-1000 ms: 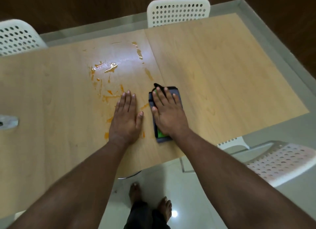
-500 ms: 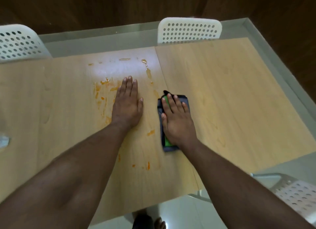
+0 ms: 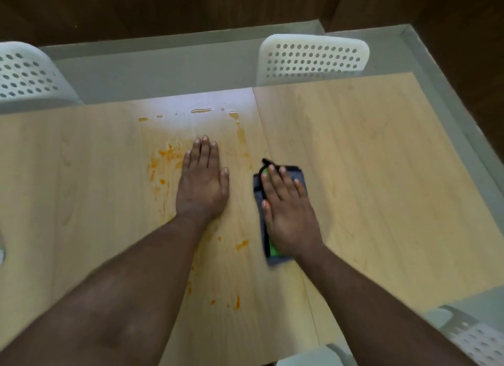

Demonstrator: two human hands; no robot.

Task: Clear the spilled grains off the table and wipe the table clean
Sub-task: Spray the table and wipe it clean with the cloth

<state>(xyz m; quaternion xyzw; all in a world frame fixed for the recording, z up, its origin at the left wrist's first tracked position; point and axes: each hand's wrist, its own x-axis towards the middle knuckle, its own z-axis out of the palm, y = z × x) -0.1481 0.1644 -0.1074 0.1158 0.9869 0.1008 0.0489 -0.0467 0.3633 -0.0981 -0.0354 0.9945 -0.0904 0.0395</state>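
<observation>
A light wooden table (image 3: 368, 174) carries orange smears (image 3: 166, 158) left of centre and smaller orange spots (image 3: 241, 244) nearer me. My left hand (image 3: 201, 185) lies flat on the tabletop with straight fingers, just right of the smears. My right hand (image 3: 286, 212) presses flat on a folded dark grey cloth with a green patch (image 3: 272, 252), which lies on the table to the right of the left hand. Thin wet streaks (image 3: 200, 111) glisten near the far edge.
Two white perforated chairs stand behind the table, one at the far left (image 3: 24, 76) and one at the far middle (image 3: 313, 60). Another white chair (image 3: 474, 338) sits at the near right corner. A wide seam runs down the tabletop's middle.
My left hand has slid farther away across the smeared patch, and the right hand with the cloth moved forward a little. The view has tilted up toward the far edge.
</observation>
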